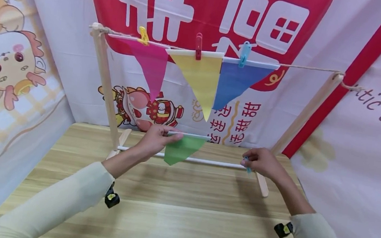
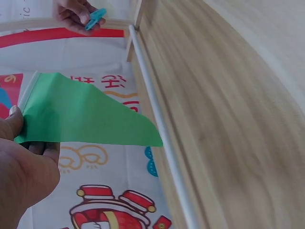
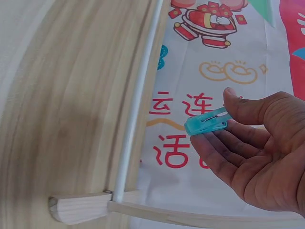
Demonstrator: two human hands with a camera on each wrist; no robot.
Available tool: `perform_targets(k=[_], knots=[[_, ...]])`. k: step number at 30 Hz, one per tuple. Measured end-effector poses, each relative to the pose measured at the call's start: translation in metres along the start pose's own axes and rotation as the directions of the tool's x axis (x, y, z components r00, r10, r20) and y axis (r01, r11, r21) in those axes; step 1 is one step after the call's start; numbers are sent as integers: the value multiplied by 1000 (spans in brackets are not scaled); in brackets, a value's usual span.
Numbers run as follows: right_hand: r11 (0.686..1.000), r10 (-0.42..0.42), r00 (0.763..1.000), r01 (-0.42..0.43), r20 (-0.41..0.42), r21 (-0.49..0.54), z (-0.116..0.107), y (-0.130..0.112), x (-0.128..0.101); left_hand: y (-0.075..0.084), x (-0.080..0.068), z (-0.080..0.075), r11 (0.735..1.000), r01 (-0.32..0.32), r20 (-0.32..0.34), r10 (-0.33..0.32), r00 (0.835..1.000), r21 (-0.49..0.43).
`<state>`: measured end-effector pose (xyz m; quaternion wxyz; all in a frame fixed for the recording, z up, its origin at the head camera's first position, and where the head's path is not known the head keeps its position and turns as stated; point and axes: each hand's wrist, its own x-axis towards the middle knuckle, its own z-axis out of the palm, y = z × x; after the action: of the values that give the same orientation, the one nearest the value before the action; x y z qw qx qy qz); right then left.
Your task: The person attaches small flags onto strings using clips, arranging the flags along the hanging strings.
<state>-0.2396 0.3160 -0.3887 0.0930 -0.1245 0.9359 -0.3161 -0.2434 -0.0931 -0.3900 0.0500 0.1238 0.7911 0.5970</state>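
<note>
1. Above the pale wooden tabletop (image 1: 180, 218), the left hand (image 1: 155, 140) pinches the white-edged top of a green triangular paper flag (image 1: 182, 149) between thumb and fingers, holding it in the air just in front of the white lower rod (image 1: 207, 162) of a light wooden hanging frame (image 1: 105, 83).
2. Further right, the right hand (image 1: 262, 163) holds a small turquoise plastic clothespin (image 3: 207, 121) between thumb and curled fingers, near the frame's right foot.
3. Higher up, a twine line (image 1: 307, 67) carries a pink flag (image 1: 150, 66), a yellow flag (image 1: 199, 81) and a blue flag (image 1: 234, 83), each clipped by a peg.
4. Behind hangs a red and white printed banner (image 1: 208, 12).
</note>
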Motion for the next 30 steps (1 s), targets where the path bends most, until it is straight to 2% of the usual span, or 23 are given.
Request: perform_targets(k=[7, 13, 23, 30], knots=[[1000, -5, 1000, 4, -31, -30, -10, -9, 7, 25, 6, 3, 999, -43, 18, 43, 999, -18], [996, 48, 998, -50, -30, -72, -23, -24, 9, 45, 12, 5, 998, -69, 16, 69, 997, -11], [994, 80, 996, -83, -36, -70, -40, -39, 8, 70, 24, 9, 994, -105, 11, 106, 994, -34], [996, 66, 997, -69, -48, -61, -47, -47, 9, 86, 29, 14, 983, -164, 5, 165, 986, -87]])
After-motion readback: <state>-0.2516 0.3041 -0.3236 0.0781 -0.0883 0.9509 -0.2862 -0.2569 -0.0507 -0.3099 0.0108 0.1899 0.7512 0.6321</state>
